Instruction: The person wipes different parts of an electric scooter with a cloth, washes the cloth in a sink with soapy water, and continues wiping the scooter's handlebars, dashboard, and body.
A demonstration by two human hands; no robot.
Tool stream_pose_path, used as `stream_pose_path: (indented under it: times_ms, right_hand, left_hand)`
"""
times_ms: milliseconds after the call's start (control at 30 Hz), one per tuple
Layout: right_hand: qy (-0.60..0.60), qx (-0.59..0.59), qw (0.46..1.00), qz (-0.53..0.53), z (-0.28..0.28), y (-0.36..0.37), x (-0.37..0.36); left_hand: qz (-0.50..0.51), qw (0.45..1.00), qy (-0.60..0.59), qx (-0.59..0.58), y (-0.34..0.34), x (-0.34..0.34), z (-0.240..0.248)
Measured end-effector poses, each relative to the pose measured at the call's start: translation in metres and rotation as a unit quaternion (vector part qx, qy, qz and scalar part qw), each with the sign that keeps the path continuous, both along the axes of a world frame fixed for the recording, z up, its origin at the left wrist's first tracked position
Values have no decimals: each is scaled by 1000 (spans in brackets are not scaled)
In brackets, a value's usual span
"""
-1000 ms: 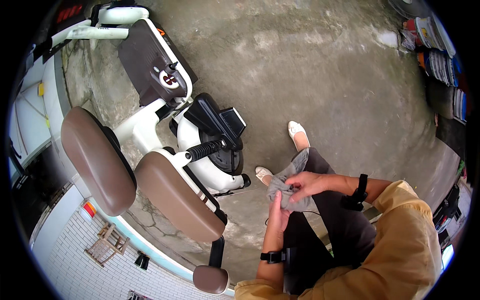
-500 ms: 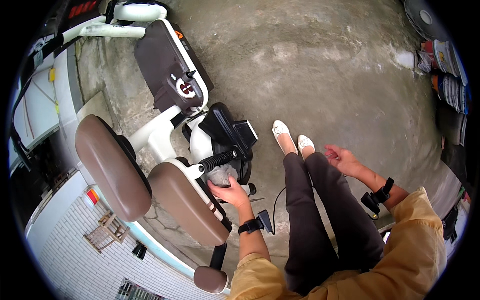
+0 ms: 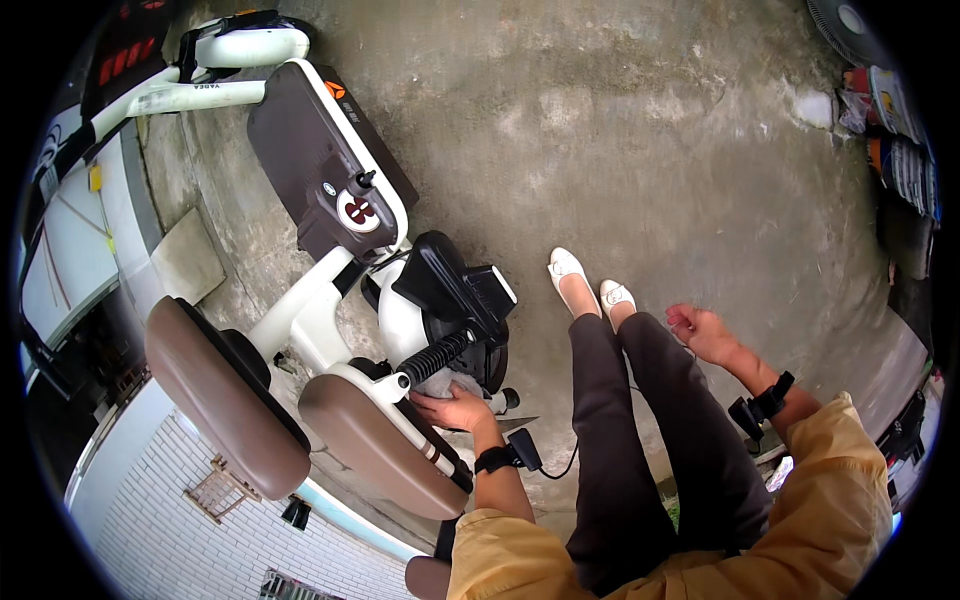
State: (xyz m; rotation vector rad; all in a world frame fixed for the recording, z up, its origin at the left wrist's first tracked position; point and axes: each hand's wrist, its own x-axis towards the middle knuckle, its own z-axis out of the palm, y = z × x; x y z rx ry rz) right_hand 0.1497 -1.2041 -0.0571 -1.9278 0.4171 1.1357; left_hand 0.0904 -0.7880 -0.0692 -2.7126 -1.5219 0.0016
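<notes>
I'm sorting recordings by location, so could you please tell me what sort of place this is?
Possibly a home garage or storage area, judging by the brown-and-white scooter, the stained concrete floor and the electric fan at upper right.

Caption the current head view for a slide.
Left hand holding a gray cloth beside the black spring of a brown-and-white scooter, right hand empty.

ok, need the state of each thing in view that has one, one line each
left hand: closed on the cloth
right hand: empty, fingers loosely curled
grey cloth: bunched, partly hidden
scooter: standing on the floor
shoes: worn, on the floor
wristbands: strapped on, one per arm
fan: cut off by the picture's rim, running or not unclear
</notes>
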Motion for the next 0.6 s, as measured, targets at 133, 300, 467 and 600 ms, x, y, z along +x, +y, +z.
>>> stream_pose_path:
  times_ms: [133, 300, 467, 600]
  right_hand:
    - [-9, -12, 1000, -1, -2, 4, 7]
    - [0, -31, 999, 27, 9, 16, 17]
    - [-24, -26, 998, 50, 15, 26, 31]
    - [-70, -59, 993, 68, 29, 18, 52]
  left_hand:
    - [-33, 997, 58, -42, 27, 18, -5]
    - [12, 999, -30, -8, 9, -24, -10]
    - [53, 985, 47, -155, -21, -76, 3]
    - [-28, 923, -111, -369, -76, 56, 76]
